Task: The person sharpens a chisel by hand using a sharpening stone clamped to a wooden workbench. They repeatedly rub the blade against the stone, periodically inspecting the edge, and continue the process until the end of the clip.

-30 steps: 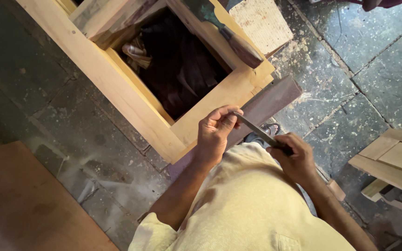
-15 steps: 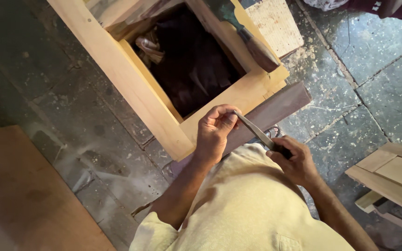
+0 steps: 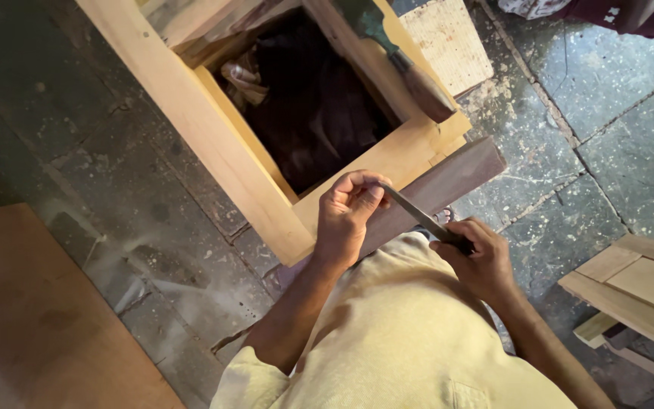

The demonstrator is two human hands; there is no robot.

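Nearest the camera is the person's cream shirt (image 3: 410,333), with both forearms reaching out over it. The right hand (image 3: 478,261) is closed in a firm grip around the near end of a flat metal file (image 3: 421,216). The file's long axis runs diagonally, up and to the left from that grip, and its far tip points toward the left hand (image 3: 350,216). The left hand's fingers curl shut on that tip, pinching it against the thumb.

Just under and beyond the two hands lies a dark wooden plank (image 3: 448,182), slanting up to the right. The file is pressed near the corner of a pale wooden frame (image 3: 213,151) that lies on the stone floor (image 3: 615,136). Farther off from the grip, a chisel with a brown wooden handle (image 3: 410,72) rests on the frame's far rail. To the right of the right hand are stacked pale boards (image 3: 637,284).
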